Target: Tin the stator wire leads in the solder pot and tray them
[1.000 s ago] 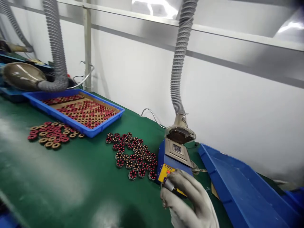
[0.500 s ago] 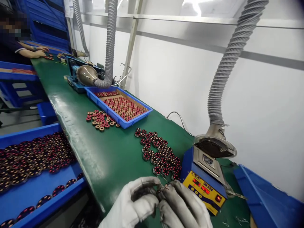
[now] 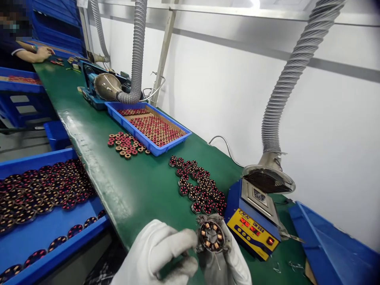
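Observation:
My right hand (image 3: 223, 253), in a white glove with dirty grey fingertips, grips a small round motor stator (image 3: 211, 236). The stator's face is turned up toward me, showing copper windings around a centre hole, and a thin wire end hangs from its lower edge. My left hand (image 3: 166, 251), also gloved in white, is just left of the stator. Its fingers are curved with a gap to the thumb, and nothing shows between them; whether a fingertip touches the stator's edge I cannot tell. Beyond the hands lies a group of black-rimmed stators (image 3: 202, 188) with red or copper windings.
To the right stands a blue-yellow solder pot (image 3: 252, 221) under an extraction hood (image 3: 268, 178). A blue tray (image 3: 160, 150) holds rows of parts, with loose stators (image 3: 124, 144) beside it. A filled blue bin (image 3: 97, 227) is at left, an angled blue bin (image 3: 332, 245) at right. A co-worker (image 3: 18, 43) works far left.
The stator, hidden between my fingers before, now shows face up in my right hand. My left hand has drawn slightly left, apart from the right. The view has shifted slightly.

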`<state>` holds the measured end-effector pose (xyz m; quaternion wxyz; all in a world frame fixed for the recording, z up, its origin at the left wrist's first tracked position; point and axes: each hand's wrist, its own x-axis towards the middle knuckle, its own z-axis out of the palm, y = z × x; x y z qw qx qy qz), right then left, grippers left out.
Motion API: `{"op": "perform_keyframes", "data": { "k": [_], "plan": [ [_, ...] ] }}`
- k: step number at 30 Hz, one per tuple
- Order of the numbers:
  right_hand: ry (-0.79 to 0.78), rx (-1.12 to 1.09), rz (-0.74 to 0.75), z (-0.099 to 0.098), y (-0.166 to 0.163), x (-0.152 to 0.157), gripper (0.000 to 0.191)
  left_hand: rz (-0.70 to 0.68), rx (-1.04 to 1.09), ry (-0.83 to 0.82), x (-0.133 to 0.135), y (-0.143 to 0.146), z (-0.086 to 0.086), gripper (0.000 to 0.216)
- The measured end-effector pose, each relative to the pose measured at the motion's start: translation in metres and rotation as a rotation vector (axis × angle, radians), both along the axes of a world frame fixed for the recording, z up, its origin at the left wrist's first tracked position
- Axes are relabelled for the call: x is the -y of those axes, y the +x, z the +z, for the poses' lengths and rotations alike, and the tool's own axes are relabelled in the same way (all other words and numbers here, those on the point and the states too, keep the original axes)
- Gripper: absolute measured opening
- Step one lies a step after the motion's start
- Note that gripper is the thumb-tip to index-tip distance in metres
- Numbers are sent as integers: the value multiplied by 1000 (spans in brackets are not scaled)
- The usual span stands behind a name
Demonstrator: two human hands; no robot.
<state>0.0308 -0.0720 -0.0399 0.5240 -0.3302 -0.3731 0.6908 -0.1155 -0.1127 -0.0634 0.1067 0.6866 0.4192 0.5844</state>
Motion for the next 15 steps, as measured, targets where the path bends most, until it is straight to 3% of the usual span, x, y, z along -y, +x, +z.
{"op": "perform_keyframes", "data": {
  "k": [4, 8, 13, 15],
  "plan": [
    [-27, 9, -5, 1, -6, 3, 37, 55, -211, 82, -4, 0, 8, 35],
    [3, 105, 28, -7, -20, -1, 41, 133, -364, -20, -3, -3, 6, 24],
    [149, 396, 111, -59, -27, -25, 37, 176, -469, -358, 0, -33, -15, 9],
    [186, 564, 139, -88, -26, -39, 40, 240, -497, -568, 5, -64, -27, 25]
  ]
}}
